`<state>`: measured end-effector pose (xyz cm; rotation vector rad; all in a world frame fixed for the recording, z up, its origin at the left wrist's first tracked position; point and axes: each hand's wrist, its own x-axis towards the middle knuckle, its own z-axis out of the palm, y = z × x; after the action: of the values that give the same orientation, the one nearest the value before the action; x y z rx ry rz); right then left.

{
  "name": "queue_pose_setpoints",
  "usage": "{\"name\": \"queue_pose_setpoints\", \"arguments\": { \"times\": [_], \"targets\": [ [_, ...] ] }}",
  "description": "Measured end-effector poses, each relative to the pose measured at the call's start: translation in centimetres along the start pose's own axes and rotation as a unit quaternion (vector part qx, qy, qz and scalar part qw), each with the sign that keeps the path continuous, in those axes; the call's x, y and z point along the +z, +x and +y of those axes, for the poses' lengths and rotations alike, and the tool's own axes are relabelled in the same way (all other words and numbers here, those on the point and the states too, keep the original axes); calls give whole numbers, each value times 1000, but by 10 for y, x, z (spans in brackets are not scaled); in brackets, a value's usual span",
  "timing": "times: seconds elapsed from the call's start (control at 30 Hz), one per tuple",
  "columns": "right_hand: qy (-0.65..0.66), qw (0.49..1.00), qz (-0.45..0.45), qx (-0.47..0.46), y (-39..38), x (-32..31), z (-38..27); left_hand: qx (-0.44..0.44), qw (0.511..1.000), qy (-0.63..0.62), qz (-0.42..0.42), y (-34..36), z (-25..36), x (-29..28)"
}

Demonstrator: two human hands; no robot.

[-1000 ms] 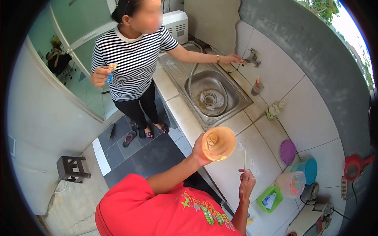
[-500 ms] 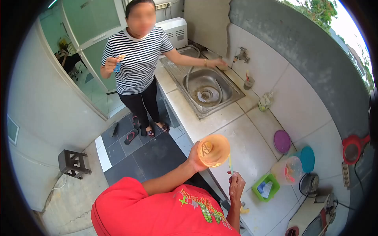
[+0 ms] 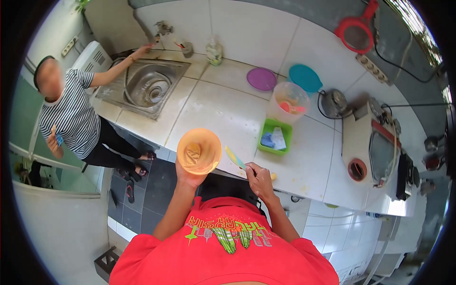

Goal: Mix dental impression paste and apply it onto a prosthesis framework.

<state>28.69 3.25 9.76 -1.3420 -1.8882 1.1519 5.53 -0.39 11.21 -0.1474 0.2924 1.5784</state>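
Holding orange cup [image 3: 199,159] in left hand [image 3: 191,177], near worktop's [image 3: 221,116] front edge; right hand [image 3: 260,181] gripping yellow-and-teal utensil [image 3: 235,157] beside cup; green tub [image 3: 274,151] beyond on worktop

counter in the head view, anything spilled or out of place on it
Yes: a small yellowish lump sits on the counter near its front edge, just beside the right grip. It looks odd because it lies outside any container, perhaps a dropped scrap.

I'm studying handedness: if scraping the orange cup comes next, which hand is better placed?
Probably the right hand: it holds the yellow-and-teal utensil close beside the orange cup, which the left hand holds.
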Motion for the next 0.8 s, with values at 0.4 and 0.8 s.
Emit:
{"name": "queue_pose_setpoints", "arguments": {
  "times": [0.4,0.8],
  "targets": [
    [-21,991,133,4,-50,-87,1,-54,998,45,6,25,-67,28],
    [-403,887,108,-199,-28,-155,-116,-140,977,150,-58,41,-87,94]
  ]
}}
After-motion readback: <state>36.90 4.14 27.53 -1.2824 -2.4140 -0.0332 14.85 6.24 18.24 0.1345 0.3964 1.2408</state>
